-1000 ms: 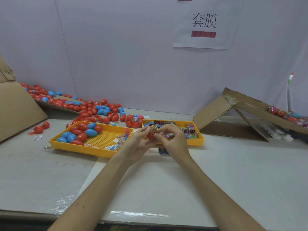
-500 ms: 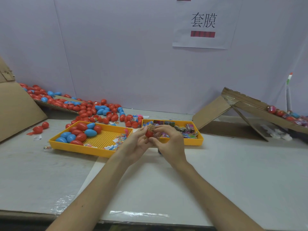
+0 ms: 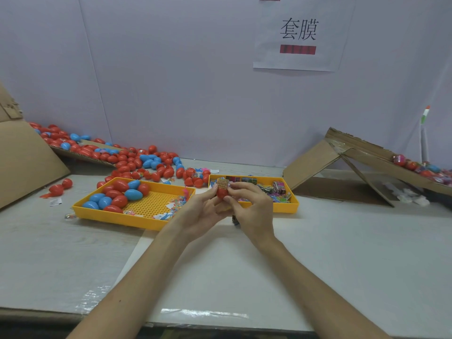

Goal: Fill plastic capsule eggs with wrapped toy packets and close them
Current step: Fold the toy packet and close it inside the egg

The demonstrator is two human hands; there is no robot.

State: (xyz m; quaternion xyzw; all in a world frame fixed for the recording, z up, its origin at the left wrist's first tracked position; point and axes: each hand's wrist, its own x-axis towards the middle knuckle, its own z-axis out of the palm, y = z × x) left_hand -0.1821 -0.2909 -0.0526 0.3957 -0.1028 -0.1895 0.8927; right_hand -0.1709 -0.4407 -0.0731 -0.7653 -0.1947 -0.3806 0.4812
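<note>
1. Pale wall panels back a white table [image 3: 342,253], and a paper sign [image 3: 299,35] with two printed characters hangs on the wall above the work area.
2. Both hands meet over the middle of the table, just in front of the gap between two yellow trays.
3. The left hand [image 3: 200,214] cups a red capsule egg half [image 3: 222,192] from below and the side, fingers curled round it.
4. The right hand [image 3: 252,209] pinches at the top of that half, where a wrapped toy packet [image 3: 222,183] with small print sticks up out of the opening.
5. The left yellow tray [image 3: 117,216] holds a cluster of red and blue eggs [image 3: 119,195] at its far left end and a few small wrappers on its perforated floor.
6. The right yellow tray [image 3: 286,206] holds colourful packets [image 3: 278,188]; the hands hide its near left part.
7. A loose pile of red and blue eggs [image 3: 137,162] spreads along the wall behind the left tray, partly on a cardboard flap.
8. A folded cardboard ramp [image 3: 354,162] stands at the right, with more eggs on its far slope.
9. A small dark item lies on the table under the right hand, too hidden to identify.
</note>
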